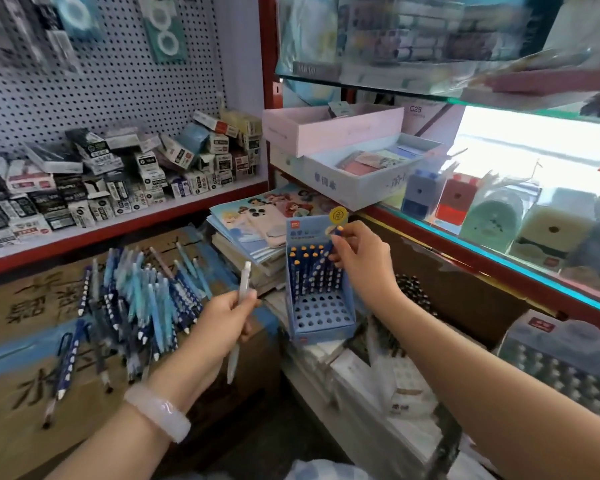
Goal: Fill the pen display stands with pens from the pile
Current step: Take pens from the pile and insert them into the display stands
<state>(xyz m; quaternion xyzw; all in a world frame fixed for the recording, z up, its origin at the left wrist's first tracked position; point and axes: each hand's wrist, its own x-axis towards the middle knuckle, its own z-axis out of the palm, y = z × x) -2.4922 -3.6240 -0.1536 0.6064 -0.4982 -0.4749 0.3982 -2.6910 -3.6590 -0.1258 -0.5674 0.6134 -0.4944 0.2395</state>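
At the far left the pile of pens [136, 306] lay fanned across the top of a cardboard box [21, 393], mostly blue barrels with white tips, spread loosely enough that single pens could be picked off without digging. Just to its right the left hand [227, 318] hovered near the pile's edge, its fingers curled round a pale pen [240, 318] held nearly upright, cap end up and tip down below the palm; it looked to be kept ready as the next one to go in, though its colour differed from those already in the stand. A pale bangle [158, 415] sat on that wrist. Behind the hands a stack of picture books [253, 220] rested on the box's far corner. Right of centre stood the pen display stand [321, 299], a blue card stand with a stepped, holed tray, propped on white packets [378, 382] so that it faced the person. Its back rows held dark blue pens standing upright, while the front rows of holes were unfilled, so by my reckoning the job was under half done. The right hand [357, 252] pinched a dark blue pen [329, 251] near its top, thumb and fingertips pressed on the barrel, slanted down toward the filled rows, presumably to steer its tip into a free hole. Further right, a glass counter [499, 268] showed boxed goods.
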